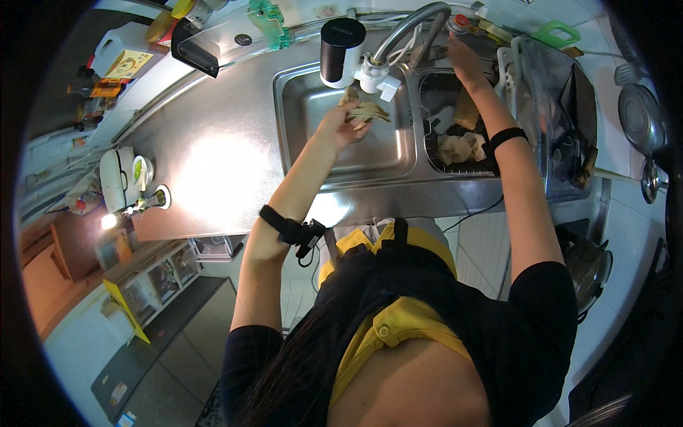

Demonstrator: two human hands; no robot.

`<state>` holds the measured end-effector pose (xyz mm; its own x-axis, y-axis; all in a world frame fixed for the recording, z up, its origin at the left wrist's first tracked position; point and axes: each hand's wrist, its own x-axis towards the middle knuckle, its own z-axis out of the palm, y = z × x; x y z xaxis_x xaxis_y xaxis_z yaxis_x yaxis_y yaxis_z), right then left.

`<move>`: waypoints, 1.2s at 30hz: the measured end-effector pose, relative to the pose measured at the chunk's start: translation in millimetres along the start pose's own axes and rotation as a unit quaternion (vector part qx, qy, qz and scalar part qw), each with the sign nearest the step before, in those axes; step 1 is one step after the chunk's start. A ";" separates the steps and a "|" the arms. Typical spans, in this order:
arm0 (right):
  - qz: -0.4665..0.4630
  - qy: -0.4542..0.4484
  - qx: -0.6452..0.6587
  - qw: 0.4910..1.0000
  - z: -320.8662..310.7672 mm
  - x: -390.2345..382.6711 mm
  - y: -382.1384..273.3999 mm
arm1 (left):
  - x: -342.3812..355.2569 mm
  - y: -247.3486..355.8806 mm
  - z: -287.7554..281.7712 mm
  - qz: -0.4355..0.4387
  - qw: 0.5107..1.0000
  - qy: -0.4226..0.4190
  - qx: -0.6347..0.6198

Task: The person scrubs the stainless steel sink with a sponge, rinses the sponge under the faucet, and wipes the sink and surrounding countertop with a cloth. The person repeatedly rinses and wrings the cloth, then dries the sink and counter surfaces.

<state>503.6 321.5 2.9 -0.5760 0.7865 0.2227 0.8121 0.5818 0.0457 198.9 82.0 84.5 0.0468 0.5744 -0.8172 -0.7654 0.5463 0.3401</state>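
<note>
The head camera looks steeply down from above a very near yellow collar (416,322), across the front edge of the desk (245,132) to the double-basin sink (380,153) farther off. Its wide fisheye bends the desk's edges.

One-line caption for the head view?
Left hand holds a pale, limp item over the sink basin; right hand is near the faucet.

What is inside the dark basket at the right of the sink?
The basket holds crumpled pale material, a brown piece and something whitish, too unclear to name. The right forearm hides part of its right side; what lies underneath is covered.
</note>
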 end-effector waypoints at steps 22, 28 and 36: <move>0.106 -0.096 -0.063 0.988 -0.4 16.3 1.2 | -22.0 5.9 44.2 0.050 0.989 -0.045 -0.133; 0.021 0.113 0.211 0.971 -51.3 -37.0 -122.9 | -11.3 7.6 35.8 0.027 0.991 -0.046 -0.124; 0.124 -0.208 0.722 0.648 -75.2 -62.2 -212.4 | 15.7 -7.6 23.3 0.026 0.998 -0.003 -0.065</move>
<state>374.0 133.4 52.5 -0.6643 0.7058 -0.2461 0.1223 -0.2221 -0.9673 220.4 101.1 79.9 0.0086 0.6035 -0.7973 -0.8439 0.4321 0.3180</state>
